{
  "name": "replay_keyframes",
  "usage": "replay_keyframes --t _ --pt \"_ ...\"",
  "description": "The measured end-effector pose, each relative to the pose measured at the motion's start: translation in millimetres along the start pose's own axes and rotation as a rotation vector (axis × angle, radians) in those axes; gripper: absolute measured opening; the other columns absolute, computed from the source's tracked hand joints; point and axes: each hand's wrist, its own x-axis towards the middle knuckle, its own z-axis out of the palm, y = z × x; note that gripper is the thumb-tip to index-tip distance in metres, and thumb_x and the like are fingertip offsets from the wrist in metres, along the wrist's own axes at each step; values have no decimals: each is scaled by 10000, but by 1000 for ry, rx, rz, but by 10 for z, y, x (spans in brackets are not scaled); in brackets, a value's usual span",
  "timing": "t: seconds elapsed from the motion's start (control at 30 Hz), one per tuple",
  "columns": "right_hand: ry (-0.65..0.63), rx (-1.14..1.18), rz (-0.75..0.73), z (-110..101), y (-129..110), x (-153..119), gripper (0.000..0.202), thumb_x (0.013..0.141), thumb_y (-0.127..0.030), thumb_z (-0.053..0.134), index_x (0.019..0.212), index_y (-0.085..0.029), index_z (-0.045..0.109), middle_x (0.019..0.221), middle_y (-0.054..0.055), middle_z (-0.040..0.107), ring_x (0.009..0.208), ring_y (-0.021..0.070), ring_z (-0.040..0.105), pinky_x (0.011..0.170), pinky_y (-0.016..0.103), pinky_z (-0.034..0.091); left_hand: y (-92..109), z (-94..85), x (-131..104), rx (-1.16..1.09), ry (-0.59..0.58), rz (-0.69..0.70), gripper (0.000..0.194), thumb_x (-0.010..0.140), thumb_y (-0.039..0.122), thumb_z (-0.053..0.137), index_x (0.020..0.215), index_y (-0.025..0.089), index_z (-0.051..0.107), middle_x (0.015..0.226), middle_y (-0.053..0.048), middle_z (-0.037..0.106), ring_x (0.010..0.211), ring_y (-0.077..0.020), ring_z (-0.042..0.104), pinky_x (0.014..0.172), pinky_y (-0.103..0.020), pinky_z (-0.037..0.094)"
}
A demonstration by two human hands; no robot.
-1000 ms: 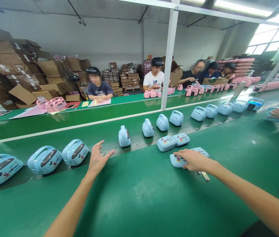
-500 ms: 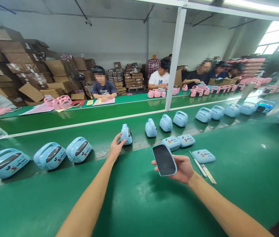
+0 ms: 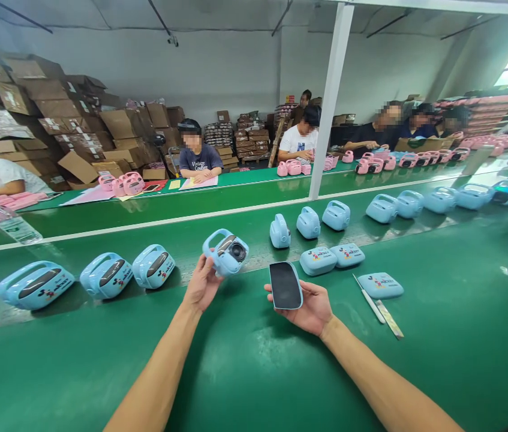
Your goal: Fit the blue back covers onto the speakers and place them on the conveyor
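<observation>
Left of the held cover (image 3: 286,287), one case (image 3: 227,255) is sitting in the left hand (image 3: 201,285); right of this cover, the tool (image 3: 373,306) is lying on the table (image 3: 245,372); behind the cover, the post (image 3: 331,102) is standing.

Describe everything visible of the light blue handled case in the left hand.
The glossy light blue, plastic-looking case has a looped handle, a dark window and a round black speaker cone exposed at its front. The left hand grips its lower side, holding it tilted over the green work surface.
</observation>
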Motion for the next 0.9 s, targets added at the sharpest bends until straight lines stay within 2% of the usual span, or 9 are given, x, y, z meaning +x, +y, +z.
replay_keyframes --t 0.17,0.33,0.37,0.47,0.57,0.63,0.73,0.8,0.9 --pt "-8 18 29 67 75 -30 481 880 -436 478 1196 -135 680 1312 186 699 1089 293 722 997 472 513 334 -142 -553 -447 12 -20 677 762 729 699 1335 394 570 1442 -47 623 1412 -395 477 1044 -673 475" --pt "13 6 31 110 128 -22 474 887 -435 492 1185 -126 694 1307 192 701 1151 321 704 1075 526 471 256 -241 -845 -476 -79 -122 886 654 345 899 1443 372 496 1454 -83 617 1425 -423 455 1143 -714 350" --pt "18 2 10 111 136 -18 466 878 -432 510 1170 -124 702 1303 192 703 1183 327 689 1103 536 450 215 -245 -879 -475 -72 -153 907 634 328 904 1444 364 497 1444 -87 625 1412 -425 471 1144 -708 353" --pt "73 -74 -107 110 168 -9 430 857 -450 583 1146 -160 717 1268 163 728 1252 339 648 1147 560 410 117 -171 -960 -536 -11 -251 835 672 531 846 1417 323 531 1423 -105 640 1389 -431 497 1120 -691 399" --pt "150 -238 -225 129 218 -24 435 846 -472 671 1199 -219 699 1268 132 734 1226 349 661 1101 575 451 44 -15 -1020 -602 36 -357 796 735 748 686 1372 285 568 1438 -116 625 1392 -420 498 1095 -663 446" --pt "174 -363 -288 171 252 -55 494 819 -479 736 1242 -229 681 1277 134 727 1197 357 670 1044 565 500 -7 74 -1058 -544 63 -393 868 649 776 745 1332 263 595 1436 -127 624 1393 -423 496 1086 -622 475" --pt "183 -565 -355 284 296 -123 582 799 -482 784 1311 -239 652 1254 128 734 1167 352 676 995 536 542 -65 155 -1126 -323 65 -362 958 488 598 934 1317 249 606 1393 -128 655 1379 -427 509 1089 -553 493" --pt "190 -701 -386 368 327 -170 600 818 -462 778 1361 -256 628 1249 112 734 1152 337 682 1007 532 542 -72 197 -1174 -200 17 -304 991 483 467 970 1367 253 574 1390 -115 659 1373 -406 520 1110 -510 477" --pt "216 -899 -447 456 382 -220 614 819 -422 788 1394 -289 615 1245 93 731 1081 321 707 1005 543 550 -48 267 -1236 -147 -68 -239 1085 497 375 973 1462 273 487 1411 -105 646 1357 -373 543 1128 -470 455"
